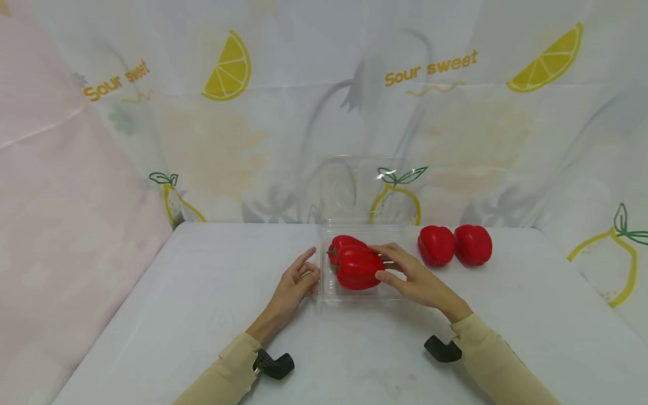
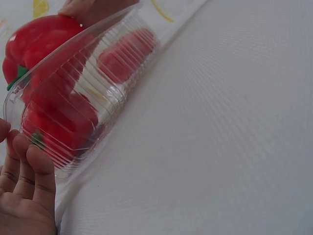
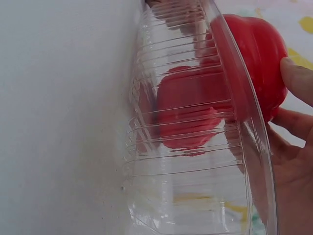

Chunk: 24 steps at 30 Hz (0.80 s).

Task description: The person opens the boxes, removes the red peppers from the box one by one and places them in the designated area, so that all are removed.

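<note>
A clear plastic clamshell container (image 1: pixel 329 295) sits on the white table with its lid (image 1: pixel 349 197) raised at the back. One red bell pepper (image 1: pixel 345 241) with a green stem lies inside it. My right hand (image 1: pixel 412 278) grips a second red bell pepper (image 1: pixel 358 270) from the right, thumb in front and fingers behind. That held pepper rises above the container's rim in the left wrist view and partly covers the other. At the container's left side, my left hand (image 1: pixel 295 281) has its fingertips (image 2: pixel 40 156) right at the clear wall, the fingers loosely bent.
Two more red bell peppers, a nearer one (image 1: pixel 436 246) and an outer one (image 1: pixel 473 246), lie side by side right of the container. A lemon-printed cloth (image 1: pixel 283 129) hangs behind the table's back edge. Black wrist devices (image 1: pixel 275 367) are on both sleeves.
</note>
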Motion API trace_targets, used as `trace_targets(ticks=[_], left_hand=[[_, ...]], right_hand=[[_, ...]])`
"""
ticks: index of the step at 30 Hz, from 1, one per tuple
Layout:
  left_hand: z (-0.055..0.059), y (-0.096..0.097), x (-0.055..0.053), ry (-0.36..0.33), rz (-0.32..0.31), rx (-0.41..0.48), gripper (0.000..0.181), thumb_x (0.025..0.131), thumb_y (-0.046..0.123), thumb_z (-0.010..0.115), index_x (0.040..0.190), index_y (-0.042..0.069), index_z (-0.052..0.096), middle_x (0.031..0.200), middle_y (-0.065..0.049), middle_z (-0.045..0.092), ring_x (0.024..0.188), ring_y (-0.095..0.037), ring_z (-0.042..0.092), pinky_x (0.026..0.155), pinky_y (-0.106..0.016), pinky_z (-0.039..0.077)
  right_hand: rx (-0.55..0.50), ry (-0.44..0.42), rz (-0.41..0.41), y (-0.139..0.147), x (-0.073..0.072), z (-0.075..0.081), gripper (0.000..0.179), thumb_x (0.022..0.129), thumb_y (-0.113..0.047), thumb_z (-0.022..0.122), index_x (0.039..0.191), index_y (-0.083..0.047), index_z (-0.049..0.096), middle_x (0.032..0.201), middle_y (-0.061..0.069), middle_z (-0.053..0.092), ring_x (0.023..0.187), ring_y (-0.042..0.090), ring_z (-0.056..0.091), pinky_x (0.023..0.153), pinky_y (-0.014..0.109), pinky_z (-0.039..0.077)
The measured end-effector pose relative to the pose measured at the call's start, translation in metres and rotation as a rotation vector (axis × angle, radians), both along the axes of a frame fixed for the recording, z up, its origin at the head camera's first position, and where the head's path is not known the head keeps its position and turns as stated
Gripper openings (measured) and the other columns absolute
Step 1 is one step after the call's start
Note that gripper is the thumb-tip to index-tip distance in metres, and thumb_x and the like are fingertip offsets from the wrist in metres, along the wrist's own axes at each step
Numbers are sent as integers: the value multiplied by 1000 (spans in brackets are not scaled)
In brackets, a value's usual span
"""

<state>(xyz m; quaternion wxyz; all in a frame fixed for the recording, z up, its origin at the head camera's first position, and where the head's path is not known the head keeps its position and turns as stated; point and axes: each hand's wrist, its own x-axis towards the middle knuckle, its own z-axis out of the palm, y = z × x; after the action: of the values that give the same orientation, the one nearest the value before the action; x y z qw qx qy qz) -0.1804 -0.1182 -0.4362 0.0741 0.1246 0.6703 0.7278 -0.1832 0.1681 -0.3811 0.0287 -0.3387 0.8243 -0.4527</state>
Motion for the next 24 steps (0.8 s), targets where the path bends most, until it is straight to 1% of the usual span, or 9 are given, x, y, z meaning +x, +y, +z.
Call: trace_targets(ticks=[4,8,11,14,17,20,22,24], left_hand=[[0,0,1,8,-6,-4,57,96,10,51,148,11,28,98,-7,50,74,-6,49,66,-16,44],[0,0,1,14,-4,-2,58,96,9,51,148,11,27,95,-4,51,73,-6,49,65,-16,44],[0,0,1,16,0,0,58,96,9,51,148,11,27,94,-2,51,72,-6,48,64,-16,43],[-1,0,1,14,0,3,58,96,9,51,148,11,27,95,-3,51,71,-5,48,63,-16,43],[-1,0,0,16,-1,7,57,96,8,51,148,11,28,95,-4,50,71,-5,49,63,-16,43],[-2,0,-1,21,-3,6,57,95,8,51,148,10,28,94,-3,51,71,-5,49,62,-16,43],[-2,0,-1,24,-2,0,58,95,8,51,148,10,28,94,-2,51,71,-5,49,62,-16,43],[-2,0,-1,25,-2,-6,58,95,9,52,148,10,27,94,-2,51,71,-5,49,61,-16,43]], right_hand=[[-12,29,-19,2,2,-1,56,89,-14,64,140,-15,42,131,4,48,117,20,50,94,24,49],[-13,49,-58,5,5,0,57,87,-14,66,140,-16,42,131,4,48,118,21,50,92,26,50],[-3,33,-92,8,7,1,59,87,-17,66,141,-17,42,135,5,47,120,23,49,92,30,51],[7,21,-112,12,9,1,59,88,-19,65,142,-16,41,139,7,47,121,27,51,91,32,52],[6,16,-118,15,9,0,59,88,-19,65,141,-15,41,140,8,47,121,29,52,90,30,52],[-9,15,-128,18,10,-2,60,87,-18,66,142,-16,40,140,8,46,123,28,49,91,29,51],[-19,18,-144,20,10,-3,62,87,-18,67,142,-17,39,139,7,46,124,28,48,92,32,52],[-28,19,-162,22,11,-4,63,86,-18,68,142,-17,39,139,6,46,125,27,47,92,38,51]])
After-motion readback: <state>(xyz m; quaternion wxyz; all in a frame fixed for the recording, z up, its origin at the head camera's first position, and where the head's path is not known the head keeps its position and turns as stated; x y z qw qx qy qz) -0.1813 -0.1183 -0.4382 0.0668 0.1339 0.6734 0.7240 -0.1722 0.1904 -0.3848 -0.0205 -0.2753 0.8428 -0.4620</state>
